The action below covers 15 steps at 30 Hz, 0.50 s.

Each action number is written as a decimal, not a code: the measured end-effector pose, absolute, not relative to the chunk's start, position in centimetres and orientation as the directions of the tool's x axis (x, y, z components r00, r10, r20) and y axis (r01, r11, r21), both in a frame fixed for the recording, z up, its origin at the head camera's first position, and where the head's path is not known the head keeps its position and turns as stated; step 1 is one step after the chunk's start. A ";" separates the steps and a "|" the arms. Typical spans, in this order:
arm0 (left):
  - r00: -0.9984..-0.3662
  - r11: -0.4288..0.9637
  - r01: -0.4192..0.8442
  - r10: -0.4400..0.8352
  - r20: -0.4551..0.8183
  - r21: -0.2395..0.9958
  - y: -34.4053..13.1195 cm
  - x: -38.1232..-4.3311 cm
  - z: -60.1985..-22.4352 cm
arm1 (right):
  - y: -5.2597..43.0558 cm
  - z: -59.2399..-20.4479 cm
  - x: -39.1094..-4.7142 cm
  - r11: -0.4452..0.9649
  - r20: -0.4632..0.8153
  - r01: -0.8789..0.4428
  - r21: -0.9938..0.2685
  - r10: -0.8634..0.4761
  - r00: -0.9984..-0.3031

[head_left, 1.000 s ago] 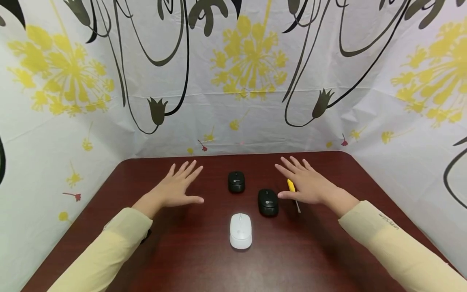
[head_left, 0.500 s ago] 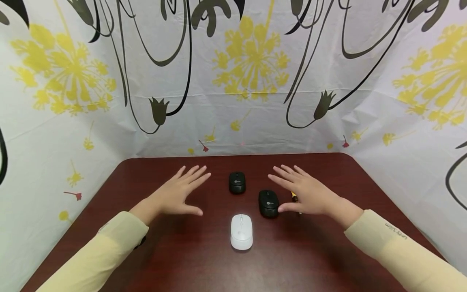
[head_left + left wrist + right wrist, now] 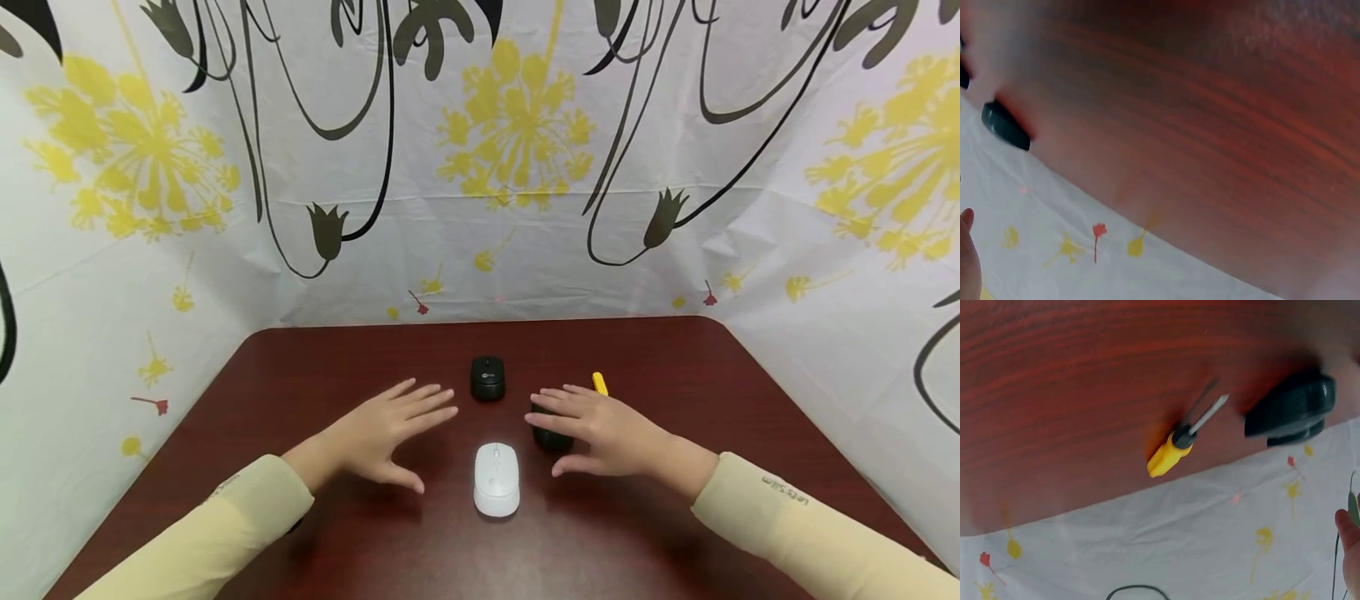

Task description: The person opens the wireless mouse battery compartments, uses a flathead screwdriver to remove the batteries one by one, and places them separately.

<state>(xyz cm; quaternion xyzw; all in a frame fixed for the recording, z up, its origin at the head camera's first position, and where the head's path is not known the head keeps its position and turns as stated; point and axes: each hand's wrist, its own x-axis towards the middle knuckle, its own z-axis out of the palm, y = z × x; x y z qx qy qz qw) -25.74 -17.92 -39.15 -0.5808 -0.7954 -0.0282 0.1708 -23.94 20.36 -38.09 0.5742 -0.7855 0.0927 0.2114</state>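
My left hand (image 3: 382,433) hovers left of the white computer mouse (image 3: 496,479), its fingers stretched out and holding nothing. On the other side, my right hand (image 3: 600,429) reaches over a black computer mouse (image 3: 549,439), its straight fingers covering much of that mouse in the head view. Farther back, between the hands, sits a second black computer mouse (image 3: 487,377). Behind the right hand the yellow handle of a screwdriver (image 3: 600,383) sticks out. The right wrist view shows the whole screwdriver (image 3: 1175,447), with its metal shaft pointing toward a black mouse (image 3: 1291,406).
All of this lies on a dark red wooden table (image 3: 360,542) with rounded back corners. A white cloth (image 3: 405,275) printed with yellow flowers and dark stems hangs behind and along both sides of the table.
Both hands have come nearer to me and inward, toward the white mouse. The right hand now overlaps the nearer black mouse, and the screwdriver's yellow handle shows again behind it. The mice stay put.
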 end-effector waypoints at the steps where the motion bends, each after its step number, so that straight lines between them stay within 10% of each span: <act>1: -0.246 0.306 0.938 0.919 0.308 -0.165 -17.8 -25.7 -39.3 | 20.2 -38.3 -23.8 0.312 0.441 -0.945 0.101 -0.865 -0.239; 15: -0.024 0.093 0.964 0.963 0.269 -0.248 -15.3 -24.7 -41.2 | 18.3 -40.7 -22.7 0.154 0.428 -0.975 0.160 -0.901 -0.072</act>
